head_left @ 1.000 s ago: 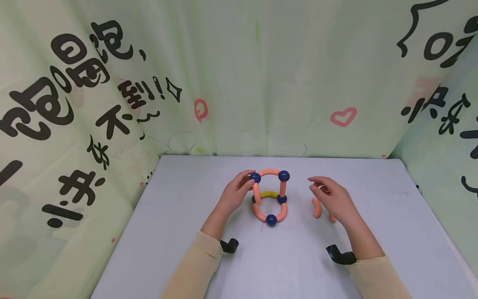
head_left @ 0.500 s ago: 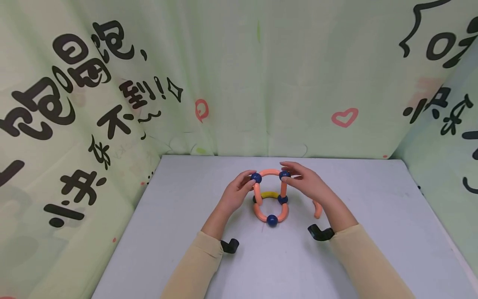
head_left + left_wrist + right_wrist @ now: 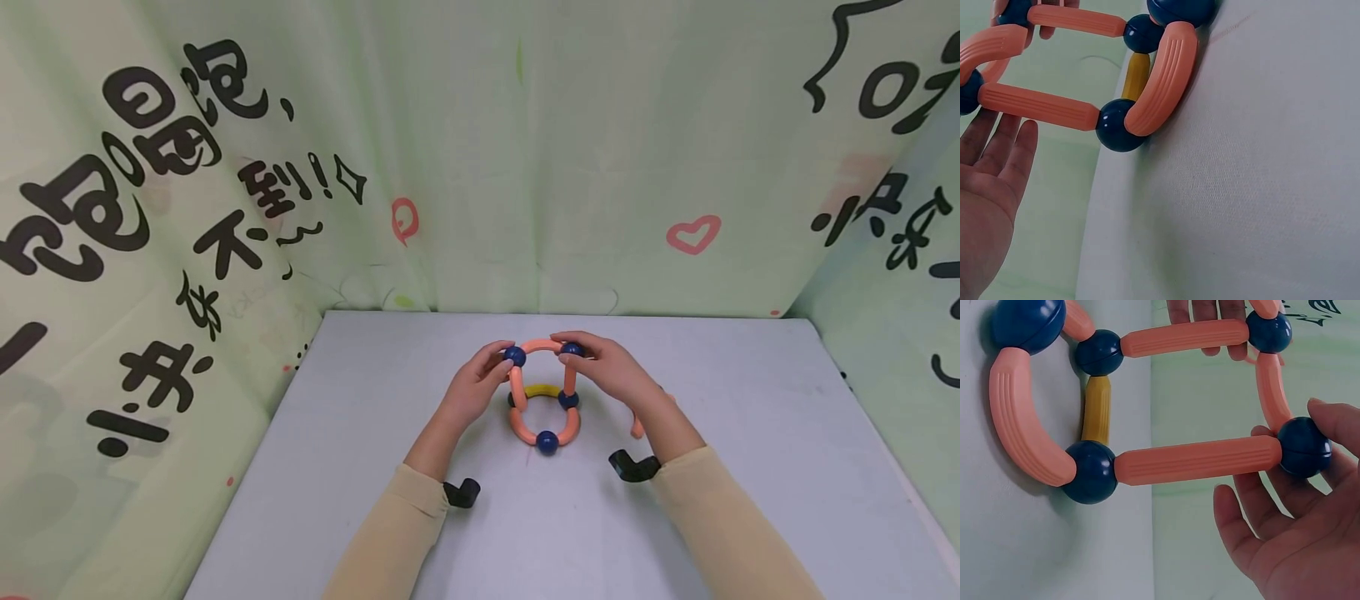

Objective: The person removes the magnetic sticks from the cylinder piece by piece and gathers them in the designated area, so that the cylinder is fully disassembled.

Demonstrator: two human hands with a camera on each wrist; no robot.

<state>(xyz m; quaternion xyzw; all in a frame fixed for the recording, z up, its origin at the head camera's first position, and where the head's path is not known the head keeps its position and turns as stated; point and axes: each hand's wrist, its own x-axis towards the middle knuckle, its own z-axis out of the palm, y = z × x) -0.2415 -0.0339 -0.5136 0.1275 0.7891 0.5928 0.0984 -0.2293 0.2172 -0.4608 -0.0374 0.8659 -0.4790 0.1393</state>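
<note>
Plain beige long sleeves on both arms: left sleeve (image 3: pixel 390 537) on the side nearer the tabletop's (image 3: pixel 555 533) left edge, right sleeve (image 3: pixel 731 525) nearer its right edge, left one with a band at the cuff, fold or seam, can't tell which. Black fitting at each wrist, left bracket (image 3: pixel 462 493) and right bracket (image 3: pixel 633 466), both stubby, bent like an elbow, blunt-ended, sticking out inward right by the cuff. Left hand (image 3: pixel 474 385) and right hand (image 3: pixel 611 367) bare past the cuffs.

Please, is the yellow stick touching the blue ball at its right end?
Touching. The right wrist view shows the yellow stick meeting the blue ball with no gap.
</note>
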